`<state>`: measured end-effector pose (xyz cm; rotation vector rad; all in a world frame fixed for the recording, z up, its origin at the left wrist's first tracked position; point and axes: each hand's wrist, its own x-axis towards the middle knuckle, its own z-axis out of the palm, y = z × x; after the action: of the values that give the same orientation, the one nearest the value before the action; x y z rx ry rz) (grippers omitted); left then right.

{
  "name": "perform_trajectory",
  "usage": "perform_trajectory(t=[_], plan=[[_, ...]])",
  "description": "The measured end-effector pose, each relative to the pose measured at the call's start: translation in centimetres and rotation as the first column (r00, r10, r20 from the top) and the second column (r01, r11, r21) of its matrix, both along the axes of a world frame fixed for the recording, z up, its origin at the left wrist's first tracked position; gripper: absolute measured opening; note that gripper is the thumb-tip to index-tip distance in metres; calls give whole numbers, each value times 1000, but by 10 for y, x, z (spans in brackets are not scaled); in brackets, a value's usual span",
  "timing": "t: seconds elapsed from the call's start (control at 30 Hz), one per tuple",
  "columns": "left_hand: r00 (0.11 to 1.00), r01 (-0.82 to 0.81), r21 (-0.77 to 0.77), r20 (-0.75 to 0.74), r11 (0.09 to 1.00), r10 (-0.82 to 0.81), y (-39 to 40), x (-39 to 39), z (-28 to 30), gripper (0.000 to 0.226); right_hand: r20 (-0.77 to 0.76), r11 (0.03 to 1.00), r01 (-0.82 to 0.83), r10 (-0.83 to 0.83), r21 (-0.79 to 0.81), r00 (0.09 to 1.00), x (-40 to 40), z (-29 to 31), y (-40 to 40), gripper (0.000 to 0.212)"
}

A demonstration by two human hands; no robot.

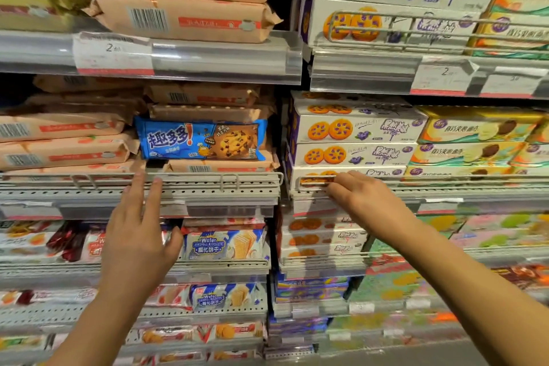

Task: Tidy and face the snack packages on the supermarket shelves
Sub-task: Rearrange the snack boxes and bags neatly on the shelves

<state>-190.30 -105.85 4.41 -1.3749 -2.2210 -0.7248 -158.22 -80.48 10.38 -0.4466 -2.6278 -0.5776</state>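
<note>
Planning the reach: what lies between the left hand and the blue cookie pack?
In the head view, the wire shelf rail and a peach packet lie between the left hand and the blue cookie pack.

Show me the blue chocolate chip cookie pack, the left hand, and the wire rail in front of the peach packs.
blue cookie pack [202, 139], head view, front face
left hand [139, 235], head view, back
wire rail [208, 176], head view, top bar
</note>
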Motion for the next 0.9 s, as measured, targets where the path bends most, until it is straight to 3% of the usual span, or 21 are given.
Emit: perform_trajectory(t=[0.23,0.4,0.53,0.6,0.67,0.73,0.77,0.83,0.9], plan=[[999,-28,-55,42,998,31,-1,3,4,87,-103,998,4,-10,-63,995,20,-8,8,26],[997,-53,-109,55,993,59,-4,2,7,89,-193,984,81,-112,-162,975,21,-20,3,16],[998,-55,-105,32,993,59,-6,0,10,90,-412,966,111,-202,-234,888,20,-30,-24,15],[999,-45,-93,22,995,47,-6,-2,13,86,-497,951,85,-229,-297,837,12,-40,-50,16],[999,-33,-88,10,996,34,-7,-7,15,78,-438,894,54,-270,-445,858,-5,-55,-75,15],[1000,-22,-85,13,996,23,-8,-13,19,75,-300,735,29,-312,-677,901,-29,-73,-95,20],[1000,-12,-81,13,997,13,-8,-16,21,74,-244,601,-3,-319,-800,916,-43,-83,-103,27],[1000,27,-74,-10,997,-27,-10,-25,25,70,-186,215,-113,-357,-970,915,-73,-100,-120,39],[996,69,-92,-41,993,-73,-14,-36,27,67,-160,-146,-253,-465,-956,871,-104,-110,-133,44]])
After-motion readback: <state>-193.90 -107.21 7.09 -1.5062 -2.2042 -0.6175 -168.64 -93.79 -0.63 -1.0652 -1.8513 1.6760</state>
